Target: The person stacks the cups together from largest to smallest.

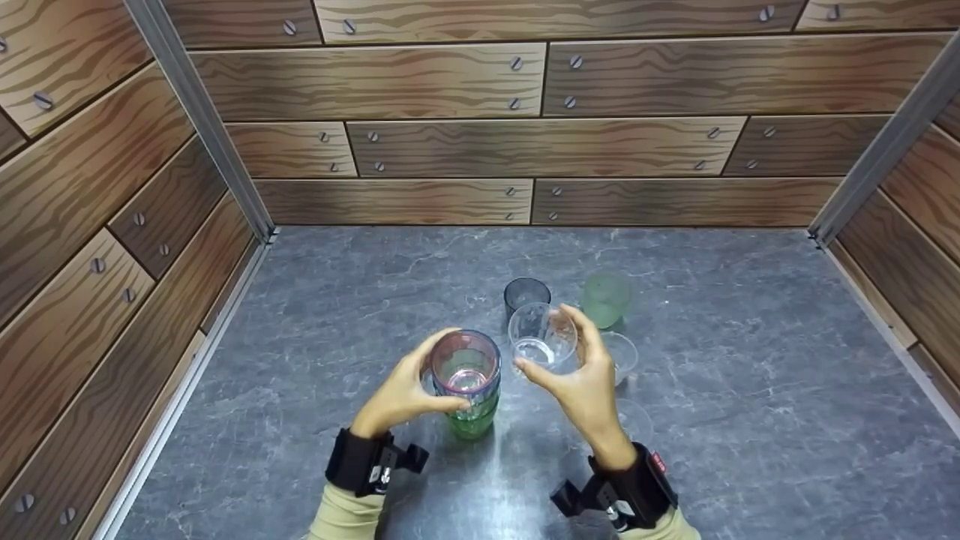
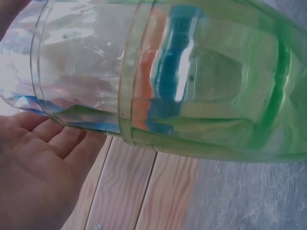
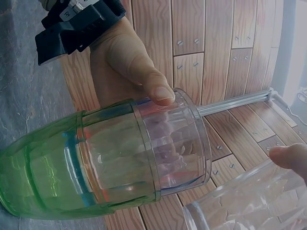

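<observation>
A stack of nested plastic cups (image 1: 474,424) stands upright on the grey surface, green at the bottom, with clear and pinkish rims above. Around its upper part my left hand (image 1: 401,394) curls, thumb in front and fingers behind. To the right of the stack, my right hand (image 1: 589,382) holds a clear cup (image 1: 541,337) between thumb and fingers. In the right wrist view, this clear cup (image 3: 249,203) is apart from the stack (image 3: 115,153), beside its rim. Orange and blue bands show through the stack's green wall (image 2: 225,86) in the left wrist view.
Behind the held cup is a dark grey cup (image 1: 525,289), with a translucent green cup (image 1: 606,300) to its right. Another clear cup (image 1: 624,354) stands beyond my right hand, and a faint clear one (image 1: 634,420) is near that wrist. Wood-patterned walls (image 1: 450,150) enclose the surface.
</observation>
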Tool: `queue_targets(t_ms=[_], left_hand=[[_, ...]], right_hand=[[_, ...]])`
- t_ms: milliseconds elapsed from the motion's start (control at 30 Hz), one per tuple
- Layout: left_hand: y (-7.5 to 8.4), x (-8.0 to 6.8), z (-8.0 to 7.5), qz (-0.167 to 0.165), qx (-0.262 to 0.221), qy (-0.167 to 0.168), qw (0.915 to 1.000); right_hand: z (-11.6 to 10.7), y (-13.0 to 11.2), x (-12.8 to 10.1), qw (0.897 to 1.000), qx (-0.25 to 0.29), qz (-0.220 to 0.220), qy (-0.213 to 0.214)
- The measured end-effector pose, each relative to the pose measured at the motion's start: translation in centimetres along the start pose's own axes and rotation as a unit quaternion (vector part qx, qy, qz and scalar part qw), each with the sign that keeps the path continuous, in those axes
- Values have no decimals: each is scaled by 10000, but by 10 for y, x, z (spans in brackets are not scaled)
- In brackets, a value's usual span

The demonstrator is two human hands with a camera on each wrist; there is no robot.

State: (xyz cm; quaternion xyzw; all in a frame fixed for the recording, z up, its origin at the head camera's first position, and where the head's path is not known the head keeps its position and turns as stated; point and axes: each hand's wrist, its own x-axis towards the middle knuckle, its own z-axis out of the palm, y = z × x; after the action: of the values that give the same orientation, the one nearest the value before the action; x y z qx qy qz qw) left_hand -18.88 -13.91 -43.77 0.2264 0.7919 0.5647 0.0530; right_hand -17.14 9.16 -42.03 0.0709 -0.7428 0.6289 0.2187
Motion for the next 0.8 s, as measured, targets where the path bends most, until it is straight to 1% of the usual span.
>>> queue_targets(t_ms=[133,233,400,500,800], left_hand=[[-1,0,0,-41,18,12,10000],[-2,1,0,-11,16,18,10000],[-18,3,2,-3,23,64,10000],[-26,5,2,2,-10,59,10000],[-28,4,2,102,5,86,9999]], right_hand=[[0,-2,1,9999,-60,108,-29],[0,-4,1,9999,-88,124,-35],[0,-6,2,9998,-173,94,-30],[1,-8,2,9999,-135,47,-44],[3,-12,3,9998,-168,-88,-65]])
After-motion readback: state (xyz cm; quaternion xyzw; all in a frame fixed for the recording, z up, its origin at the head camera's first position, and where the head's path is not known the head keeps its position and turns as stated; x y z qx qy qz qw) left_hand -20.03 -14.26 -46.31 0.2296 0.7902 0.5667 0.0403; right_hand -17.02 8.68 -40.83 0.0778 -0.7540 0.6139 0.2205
